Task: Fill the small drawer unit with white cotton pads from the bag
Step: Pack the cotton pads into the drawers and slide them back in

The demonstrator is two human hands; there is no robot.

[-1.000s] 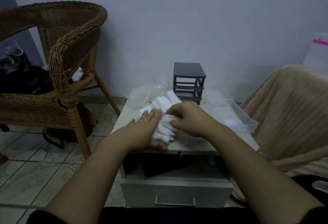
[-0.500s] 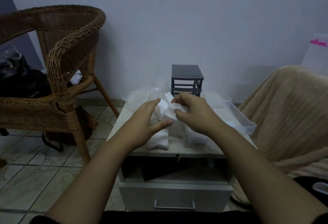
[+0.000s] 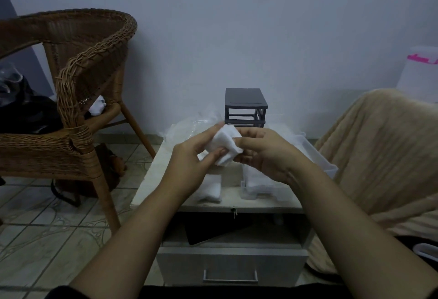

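White cotton pads (image 3: 226,147), a small stack, have come up off the worktop (image 3: 147,185) since a second ago; the left hand (image 3: 192,163) cradles them from below and the right hand (image 3: 265,154) pinches their edge; a batch looks ready to load. The clear drawer (image 3: 258,188) lies under the right wrist near the front edge, open above; the grey drawer unit (image 3: 246,107) stands behind, with the bag (image 3: 187,130) on its left.

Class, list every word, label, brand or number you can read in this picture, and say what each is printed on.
None can be read.
The pink marking on the white container at far right: too blurred to read.
The grey drawer unit and cotton pads show no print.
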